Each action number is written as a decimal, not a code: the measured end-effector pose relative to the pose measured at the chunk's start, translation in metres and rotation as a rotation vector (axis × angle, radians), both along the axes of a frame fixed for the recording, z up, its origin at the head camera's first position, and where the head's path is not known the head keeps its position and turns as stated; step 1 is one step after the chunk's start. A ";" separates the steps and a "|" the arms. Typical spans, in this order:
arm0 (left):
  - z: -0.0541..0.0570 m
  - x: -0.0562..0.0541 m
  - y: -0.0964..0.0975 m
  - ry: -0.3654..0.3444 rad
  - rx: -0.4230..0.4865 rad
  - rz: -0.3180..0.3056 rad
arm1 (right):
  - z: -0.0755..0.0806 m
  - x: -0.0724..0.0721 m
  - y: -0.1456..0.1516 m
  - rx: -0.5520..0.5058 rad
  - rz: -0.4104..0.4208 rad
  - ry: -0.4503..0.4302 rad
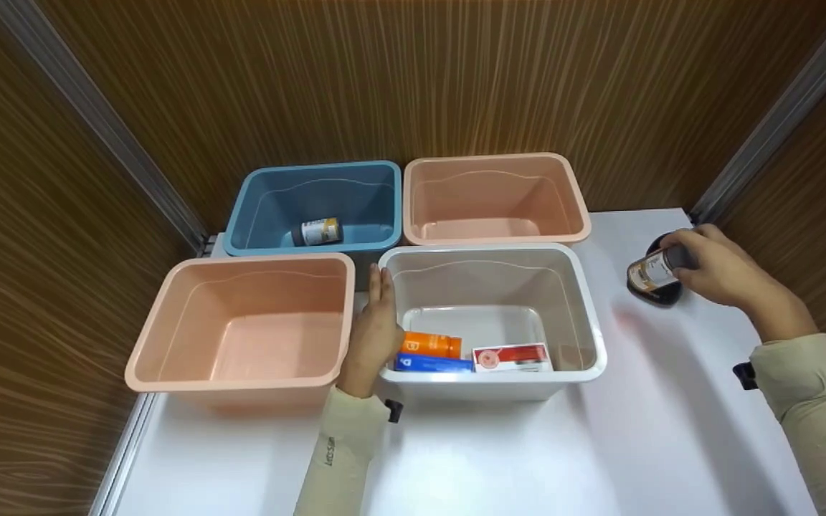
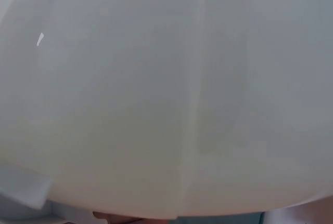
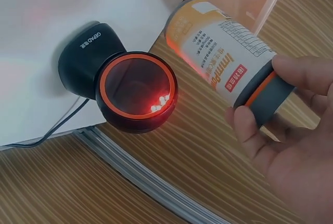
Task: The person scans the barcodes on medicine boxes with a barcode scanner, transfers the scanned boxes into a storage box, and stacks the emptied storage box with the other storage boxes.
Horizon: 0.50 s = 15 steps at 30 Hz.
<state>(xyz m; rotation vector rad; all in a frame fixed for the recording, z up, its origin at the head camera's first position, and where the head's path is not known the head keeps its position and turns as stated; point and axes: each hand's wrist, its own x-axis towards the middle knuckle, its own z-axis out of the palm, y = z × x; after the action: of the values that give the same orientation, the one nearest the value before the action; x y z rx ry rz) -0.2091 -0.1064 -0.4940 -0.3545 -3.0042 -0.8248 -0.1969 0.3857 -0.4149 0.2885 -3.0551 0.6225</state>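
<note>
"Gripping that bottle (image 1: pixel 649 275) by one end, then?"

"Yes: at the right of the head view, the right hand (image 1: pixel 725 269) pinches the dark cap (image 3: pixel 271 98) between thumb and fingers, the bottle tilted near the scanner (image 3: pixel 138 86)."

"Heavy?"

"Light and stiff, I'd guess; the smooth label (image 3: pixel 221 52) might slip, so the cap looks the best hold."

"And the left hand (image 1: pixel 373 333)?"

"Fingers straight, along the left rim of the white tub (image 1: pixel 492 376), near the middle of the frame."

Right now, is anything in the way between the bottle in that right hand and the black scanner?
Nothing visible: the right hand holds the bottle by one end, and only open space shows between it and the black scanner.
</note>
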 end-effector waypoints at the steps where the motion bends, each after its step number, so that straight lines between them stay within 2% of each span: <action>1: 0.000 0.000 0.000 -0.006 -0.001 0.003 | 0.000 0.000 0.000 0.000 -0.006 0.002; 6: 0.001 0.000 0.001 -0.032 -0.003 0.010 | 0.001 0.000 0.004 0.000 -0.010 -0.039; 15: 0.000 0.000 0.002 -0.029 -0.022 0.019 | 0.004 0.006 0.007 0.095 0.039 -0.105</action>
<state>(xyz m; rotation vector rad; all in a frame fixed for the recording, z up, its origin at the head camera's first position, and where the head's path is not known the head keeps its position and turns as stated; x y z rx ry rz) -0.2094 -0.1041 -0.4940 -0.3171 -3.0406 -0.8032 -0.1911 0.3932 -0.4111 0.3277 -3.1931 0.5102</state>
